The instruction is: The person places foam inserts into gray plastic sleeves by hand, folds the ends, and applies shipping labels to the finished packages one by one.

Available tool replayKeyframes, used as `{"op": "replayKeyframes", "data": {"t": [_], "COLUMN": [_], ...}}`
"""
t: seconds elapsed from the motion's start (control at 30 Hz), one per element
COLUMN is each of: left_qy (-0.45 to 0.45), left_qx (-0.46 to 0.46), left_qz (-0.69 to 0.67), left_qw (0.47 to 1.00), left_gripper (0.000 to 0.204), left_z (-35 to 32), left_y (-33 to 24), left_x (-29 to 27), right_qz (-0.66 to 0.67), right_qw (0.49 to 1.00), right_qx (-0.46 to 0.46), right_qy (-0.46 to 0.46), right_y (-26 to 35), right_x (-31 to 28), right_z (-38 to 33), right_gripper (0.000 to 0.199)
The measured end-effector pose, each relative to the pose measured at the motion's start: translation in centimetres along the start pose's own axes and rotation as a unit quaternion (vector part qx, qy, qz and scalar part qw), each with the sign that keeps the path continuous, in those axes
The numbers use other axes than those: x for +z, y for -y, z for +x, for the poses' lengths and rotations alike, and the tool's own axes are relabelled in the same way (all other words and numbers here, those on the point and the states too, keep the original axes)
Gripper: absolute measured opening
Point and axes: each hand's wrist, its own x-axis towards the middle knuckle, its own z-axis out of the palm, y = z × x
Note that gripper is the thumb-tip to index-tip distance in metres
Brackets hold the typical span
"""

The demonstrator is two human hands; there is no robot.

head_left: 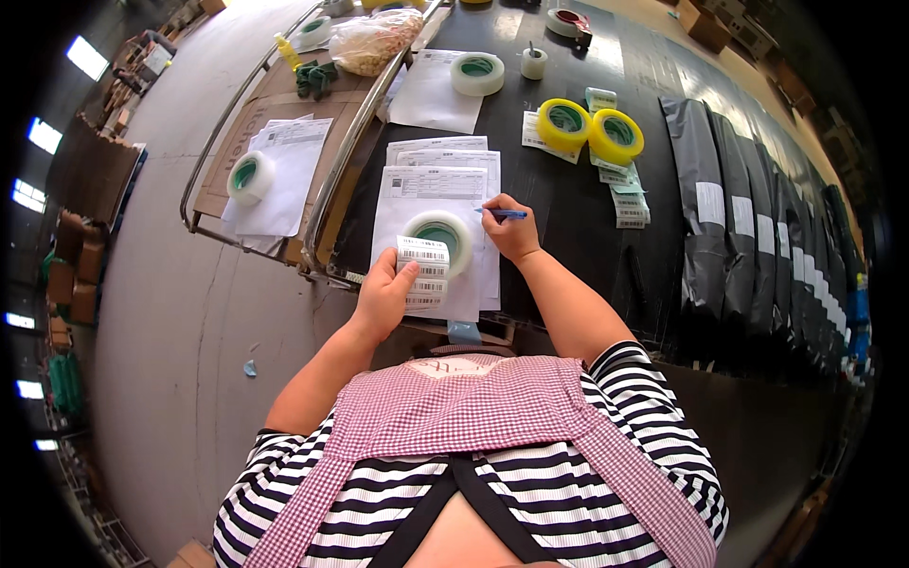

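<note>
Between the thumb and fingers of my left hand (383, 298) is a strip of barcode labels (423, 275), white with several printed labels on it. Behind the strip, a roll of clear tape (461, 237) with a green core lies on a stack of printed sheets (431, 194). My right hand (511, 229) is closed around a blue pen (508, 214), its tip pointing left at the right edge of the top sheet. Whether the tip touches the paper I cannot tell.
Two yellow tape rolls (615, 138) rest on more label strips (632, 208). Grey plastic mailing bags (701, 204) stand in a row at the right. Another tape roll (477, 73) sits on paper farther back. At the left is a metal-railed cart (327, 180) with cardboard, papers and a bag.
</note>
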Motion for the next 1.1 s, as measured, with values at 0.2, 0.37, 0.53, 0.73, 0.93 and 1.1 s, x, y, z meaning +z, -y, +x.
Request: {"op": "replayKeyframes", "data": {"t": [0.2,0.37,0.53,0.73,0.93,1.1], "left_qy": [-0.063,-0.111,-0.113,-0.027,0.103,0.231], "left_qx": [0.014,0.033,0.058,0.055,0.065,0.069], "left_qz": [-0.028,-0.021,-0.076,-0.050,-0.003,-0.005], "left_qw": [0.998,0.993,0.989,0.997,0.993,0.970], "left_gripper": [0.019,0.018,0.019,0.021,0.021,0.017], "left_z": [-3.9,-5.4,-5.9,-3.6,0.3,3.0], "left_y": [0.9,1.5,1.1,-2.0,-4.5,-5.1], "left_x": [1.7,2.9,3.4,5.0,7.2,10.1], "right_qz": [-0.022,-0.015,-0.077,-0.276,-0.057,0.171], "right_qw": [0.999,0.996,0.959,0.924,0.988,0.980], "right_qx": [-0.045,-0.081,-0.243,-0.263,-0.144,-0.066], "right_qy": [0.006,-0.036,-0.120,0.034,-0.030,-0.083], "right_y": [-0.6,-1.5,-1.9,-1.6,4.9,9.4], "right_x": [0.6,-0.3,-3.6,-6.4,-9.2,-12.9], "right_z": [0.3,1.1,1.4,-3.4,-7.0,-11.2], "right_gripper": [0.007,0.006,0.011,0.044,0.028,0.020]}}
